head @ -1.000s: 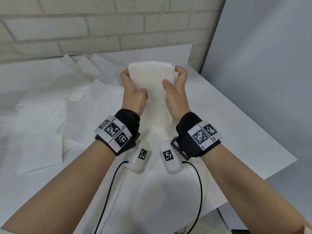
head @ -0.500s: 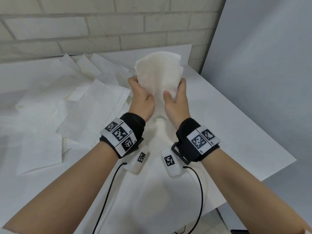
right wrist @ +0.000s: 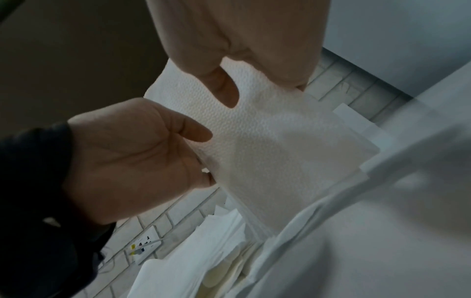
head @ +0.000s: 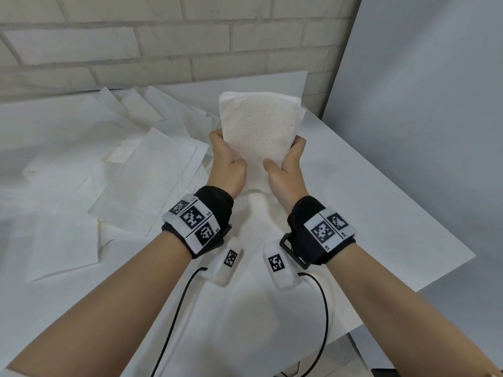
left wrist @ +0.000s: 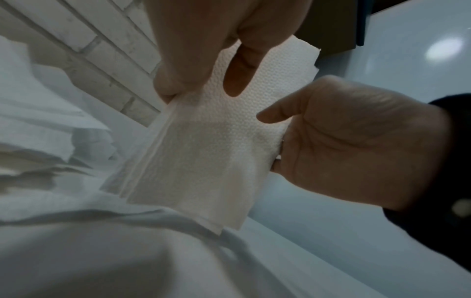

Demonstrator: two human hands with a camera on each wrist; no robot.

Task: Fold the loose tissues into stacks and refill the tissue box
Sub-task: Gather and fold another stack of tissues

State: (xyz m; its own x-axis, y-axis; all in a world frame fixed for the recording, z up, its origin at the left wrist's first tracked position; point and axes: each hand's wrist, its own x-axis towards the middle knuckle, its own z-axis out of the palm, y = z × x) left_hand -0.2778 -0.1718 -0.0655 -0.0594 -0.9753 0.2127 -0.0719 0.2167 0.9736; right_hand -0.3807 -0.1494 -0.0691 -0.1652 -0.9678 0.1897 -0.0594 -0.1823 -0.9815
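A folded stack of white embossed tissues (head: pixel 255 126) stands upright above the table, held between both hands. My left hand (head: pixel 224 159) grips its lower left side and my right hand (head: pixel 287 159) grips its lower right side, with both thumbs on the near face. In the left wrist view the stack (left wrist: pixel 203 153) hangs with its layered edge showing, and the left thumb (left wrist: pixel 241 68) presses its face. The right wrist view shows the stack (right wrist: pixel 280 153) between the right thumb (right wrist: pixel 224 88) and the left hand (right wrist: pixel 127 161). I see no tissue box.
Several loose tissue sheets (head: pixel 141 183) lie spread over the left of the white table (head: pixel 381 213). A brick wall (head: pixel 163 50) runs behind, and a grey panel (head: pixel 435 104) stands at the right. The table's edge runs diagonally at the right. A wall socket (right wrist: pixel 145 242) shows in the right wrist view.
Both hands slid from the stack's upper sides down to its lower sides. The stack bowed half a second ago and now stands flatter, more of it above the hands.
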